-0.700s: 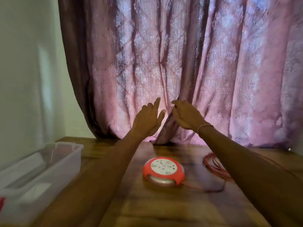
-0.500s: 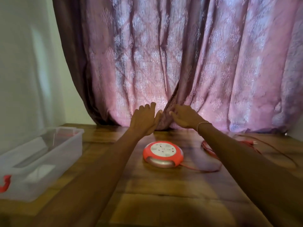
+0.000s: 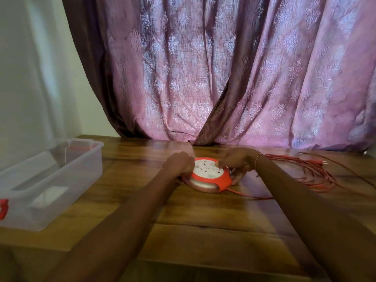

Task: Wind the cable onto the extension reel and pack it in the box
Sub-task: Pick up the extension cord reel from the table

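At mid-table, the person's left hand [image 3: 180, 164] and right hand [image 3: 237, 163] curled around opposite rims of the rigid, likely light extension reel [image 3: 207, 176], its limp red cable [image 3: 305, 171] heaped at right, the clear box [image 3: 67, 171] waiting far left.

A pink patterned curtain [image 3: 234, 74] fills the upper centre and right of the frame, glowing with light from behind. A pale wall [image 3: 30, 78] stands at upper left. A wooden table [image 3: 203, 231] spans the lower half.
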